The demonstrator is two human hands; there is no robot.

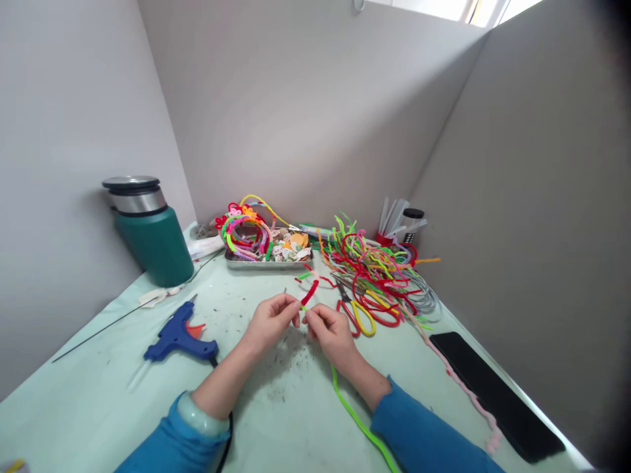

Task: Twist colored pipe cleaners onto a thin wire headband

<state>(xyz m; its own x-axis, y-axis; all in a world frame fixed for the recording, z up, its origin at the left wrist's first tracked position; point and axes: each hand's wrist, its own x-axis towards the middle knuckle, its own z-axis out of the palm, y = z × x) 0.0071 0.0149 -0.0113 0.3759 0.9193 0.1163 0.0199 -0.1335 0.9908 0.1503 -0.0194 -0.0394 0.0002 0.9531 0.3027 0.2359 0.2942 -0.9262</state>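
Note:
My left hand [274, 320] is closed in a pinch around a thin stem, its grey end poking up above the fingers. A red fuzzy pipe-cleaner piece [310, 292] rises from between both hands, with a bit of bright green at its base. Close beside, my right hand [331, 332] pinches a bright green pipe cleaner [355, 415], whose long tail runs under the wrist toward the table's front edge. The fingertips of the two hands almost meet, and they partly hide the join.
A blue glue gun [178, 336] lies left, before a green bottle [156, 246]. Behind, a metal tray [269, 265] holds colourful rings and cut shapes. Tangled pipe cleaners [367, 256] and scissors [363, 318] lie right, near a black phone-like slab [493, 394]. Walls enclose the table.

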